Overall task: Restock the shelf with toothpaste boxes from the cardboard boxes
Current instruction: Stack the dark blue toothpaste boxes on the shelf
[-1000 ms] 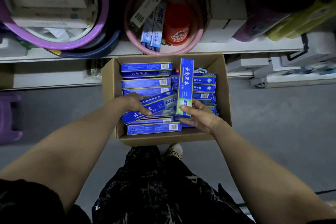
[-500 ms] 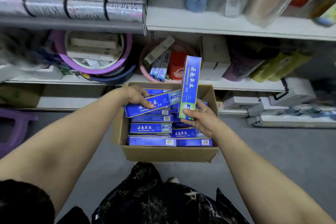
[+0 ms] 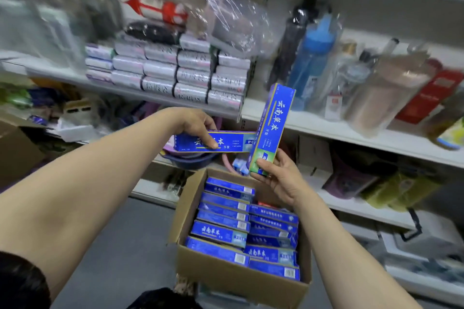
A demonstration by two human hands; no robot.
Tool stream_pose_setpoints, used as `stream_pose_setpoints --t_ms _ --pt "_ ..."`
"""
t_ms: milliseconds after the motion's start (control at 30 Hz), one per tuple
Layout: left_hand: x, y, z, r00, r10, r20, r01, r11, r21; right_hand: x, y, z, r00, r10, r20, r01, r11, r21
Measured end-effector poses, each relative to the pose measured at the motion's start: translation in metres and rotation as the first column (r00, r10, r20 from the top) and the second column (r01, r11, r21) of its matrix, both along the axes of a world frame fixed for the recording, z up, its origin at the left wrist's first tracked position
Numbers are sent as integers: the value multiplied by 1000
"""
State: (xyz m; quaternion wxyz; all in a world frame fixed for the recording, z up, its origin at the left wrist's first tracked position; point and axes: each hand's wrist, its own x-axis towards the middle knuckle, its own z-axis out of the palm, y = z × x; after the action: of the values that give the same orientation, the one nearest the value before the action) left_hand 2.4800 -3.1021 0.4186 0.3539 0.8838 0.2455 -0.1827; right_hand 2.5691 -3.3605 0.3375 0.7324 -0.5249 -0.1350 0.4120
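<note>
My left hand [image 3: 197, 124] grips a blue toothpaste box [image 3: 233, 142] held level, fingers curled over its top and thumb on its printed face. An identical blue toothpaste box [image 3: 272, 123] stands nearly upright in my right hand [image 3: 281, 175], which pinches its lower green end. Both boxes hang in the air in front of the white shelf [image 3: 313, 123]. Below them on the floor sits an open cardboard box [image 3: 236, 281] holding several more blue toothpaste boxes [image 3: 221, 233] in two rows.
Wrapped white packs [image 3: 175, 70] are stacked on the middle shelf at left. Bottles in plastic wrap [image 3: 311, 63] stand on the shelf at right. Basins [image 3: 193, 158] and cartons fill the low shelf. Grey floor lies left of the cardboard box.
Both hands have lifted their toothpaste boxes out of the cardboard box and up to middle-shelf height. The view has tilted up from the floor toward the shelves.
</note>
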Motion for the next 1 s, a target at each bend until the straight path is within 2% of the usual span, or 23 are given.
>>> stream_pose_setpoints --t_ms 167,467,700,1000 --pt "-5 30 62 996 1 84 -13 990 138 2 31 50 994 39 104 -51 991 120" --pt "-5 118 177 965 -107 238 27 948 317 14 122 143 955 -51 293 -26 967 252" --pt "-18 207 253 904 -170 392 6 922 387 -5 217 205 938 -101 333 -28 932 360" --pt "-23 304 302 845 -188 500 -78 882 464 -21 301 236 916 -163 367 -20 894 448"
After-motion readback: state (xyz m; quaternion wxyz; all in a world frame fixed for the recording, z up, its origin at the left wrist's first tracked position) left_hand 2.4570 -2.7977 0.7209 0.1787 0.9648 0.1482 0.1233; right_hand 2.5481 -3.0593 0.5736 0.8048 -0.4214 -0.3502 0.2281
